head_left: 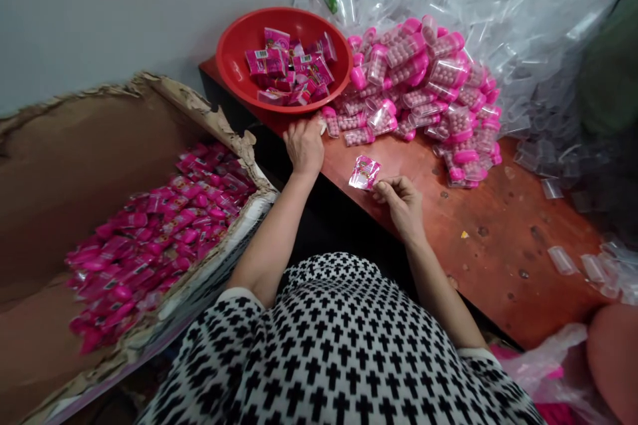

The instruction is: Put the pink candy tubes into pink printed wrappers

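My right hand (401, 202) pinches a small clear sleeve with a pink label (365, 172) just above the red-brown table (503, 246). My left hand (304, 145) rests knuckles-up at the table's near edge, fingers curled at the foot of a heap of pink-capped candy tubes (423, 89); a tube (329, 121) lies right at its fingertips, and whether it is gripped is hidden. Just behind that hand a red bowl (234, 60) holds pink printed labels (292, 70).
A torn cardboard box (64, 166) at my left holds many finished pink packets (159, 232). Clear plastic bags (498, 0) pile up behind the tubes. Loose clear sleeves (563, 259) lie at the table's right. A pink plastic bag (548, 358) sits low right.
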A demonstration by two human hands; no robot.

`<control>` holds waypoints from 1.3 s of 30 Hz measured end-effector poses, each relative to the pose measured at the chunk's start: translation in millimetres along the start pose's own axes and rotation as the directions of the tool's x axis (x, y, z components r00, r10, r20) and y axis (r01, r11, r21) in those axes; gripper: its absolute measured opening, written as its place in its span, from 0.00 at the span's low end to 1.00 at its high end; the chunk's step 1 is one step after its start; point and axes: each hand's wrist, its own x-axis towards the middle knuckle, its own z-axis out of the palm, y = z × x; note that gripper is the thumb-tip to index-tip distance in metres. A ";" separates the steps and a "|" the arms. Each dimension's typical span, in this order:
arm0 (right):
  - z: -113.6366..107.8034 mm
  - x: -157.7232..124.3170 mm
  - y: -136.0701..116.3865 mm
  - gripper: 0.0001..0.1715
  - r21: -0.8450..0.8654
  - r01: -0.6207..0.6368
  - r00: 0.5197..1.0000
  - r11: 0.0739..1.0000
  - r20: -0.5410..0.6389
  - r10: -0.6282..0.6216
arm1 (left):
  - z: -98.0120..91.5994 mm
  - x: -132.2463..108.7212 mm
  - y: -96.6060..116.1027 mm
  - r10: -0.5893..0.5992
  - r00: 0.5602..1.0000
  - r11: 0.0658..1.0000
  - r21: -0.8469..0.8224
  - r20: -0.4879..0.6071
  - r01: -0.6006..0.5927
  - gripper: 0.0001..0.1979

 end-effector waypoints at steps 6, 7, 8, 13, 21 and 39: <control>-10.9 3.0 -1.6 0.11 -0.007 0.004 0.999 1.000 -0.032 -0.004 | -12.2 -50.7 21.3 0.265 0.964 0.958 -0.118 0.021 -0.261 0.22; -11.0 4.2 -1.9 0.11 -0.009 0.002 0.999 1.000 -0.035 -0.002 | -12.4 -61.4 25.8 0.319 0.944 0.944 -0.118 0.082 -0.308 0.21; -10.5 5.4 -2.2 0.11 -0.009 0.002 0.999 1.000 -0.033 -0.003 | -11.7 -71.0 29.9 0.360 0.922 0.932 -0.106 0.144 -0.347 0.19; -5.7 9.1 -2.7 0.12 -0.014 0.023 0.999 1.000 0.037 -0.022 | -1.5 -91.8 39.6 0.397 0.891 0.913 0.003 0.221 -0.407 0.13; 2.7 20.8 6.0 0.16 0.042 0.012 0.999 0.999 -0.038 -0.010 | 6.6 -93.7 40.9 0.335 0.942 0.925 -0.200 0.034 -0.322 0.11; 55.6 89.5 -40.2 0.16 -0.723 0.392 0.912 0.568 0.387 -0.137 | -47.6 -94.8 43.4 -0.333 0.674 0.133 -0.675 0.660 0.726 0.19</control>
